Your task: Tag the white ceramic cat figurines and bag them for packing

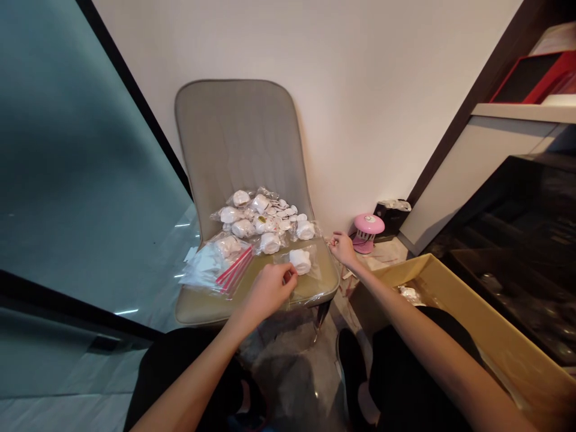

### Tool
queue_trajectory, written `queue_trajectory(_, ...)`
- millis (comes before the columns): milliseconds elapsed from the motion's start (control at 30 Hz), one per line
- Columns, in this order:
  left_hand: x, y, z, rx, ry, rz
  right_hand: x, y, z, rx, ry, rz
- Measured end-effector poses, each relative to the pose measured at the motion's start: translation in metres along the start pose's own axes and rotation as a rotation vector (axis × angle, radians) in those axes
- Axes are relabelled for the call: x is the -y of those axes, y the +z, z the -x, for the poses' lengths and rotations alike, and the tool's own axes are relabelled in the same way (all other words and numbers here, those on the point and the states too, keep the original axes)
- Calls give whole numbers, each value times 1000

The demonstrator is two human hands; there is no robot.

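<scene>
My left hand (271, 286) is over the front of the chair seat, its fingers curled in a pinch at the near left edge of a clear plastic bag (310, 271). Inside that bag is a white rounded bundle (300, 261). Just past the seat's right edge is my right hand (344, 249), thumb and fingers drawn together; whatever is between them is too small to make out. Behind the left hand lie several bagged white bundles (270, 242) and a spread of small white discs (284, 211). A stack of flat clear bags with red seal strips (234, 268) rests at the seat's left.
The grey-beige chair (240, 138) backs against a white wall. On the floor at right are a pink lamp-like device (369, 225), a black box (392, 217) and an open cardboard box (427, 270) with wrapped items inside. A glass panel (81, 168) borders the left.
</scene>
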State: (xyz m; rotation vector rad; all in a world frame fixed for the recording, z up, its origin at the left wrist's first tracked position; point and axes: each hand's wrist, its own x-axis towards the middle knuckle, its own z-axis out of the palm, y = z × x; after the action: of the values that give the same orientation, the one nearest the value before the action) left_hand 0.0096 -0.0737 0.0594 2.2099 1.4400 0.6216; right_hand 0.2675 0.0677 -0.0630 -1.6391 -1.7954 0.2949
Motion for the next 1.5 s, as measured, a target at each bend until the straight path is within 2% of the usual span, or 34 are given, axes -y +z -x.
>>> queue_trajectory(133,0,1,-2,-6,17,2,1,-1,0,14,84,26)
queue_trajectory(233,1,2,-2,2,18,2,0,-3,1,-47,177,64)
queue_trajectory(333,3,3,-4,0,18,12,0,-4,0,-83,120,28)
queue_trajectory(533,5,5,-5,-4,25,13,0,4,-6,10,37,-54)
queue_trajectory(667,5,5,-4,-3,25,22,-10,4,-7,-3,102,-64)
queue_trajectory(767,9,4,-6,-24,21,14,-17,1,-7,-76,185,-42)
queue_trajectory(833,12,3,-7,-38,17,9,-17,-2,-6,-131,182,-44)
queue_trajectory(933,16,0,-8,-54,19,-10,-7,-8,-1,-147,77,-75)
queue_trajectory(1033,18,-4,-4,-63,57,-41,13,-23,15,-91,-102,-108)
queue_trajectory(1133,23,-11,9,-73,151,-78,32,-49,44,-53,-446,-79)
queue_trajectory(1267,37,-19,31,-61,334,-214,43,-76,88,42,-662,4)
queue_trajectory(1367,49,-19,46,-69,451,-375,39,-78,109,26,-809,115)
queue_trajectory(1500,63,-5,55,-138,588,-527,31,-65,115,-3,-969,177)
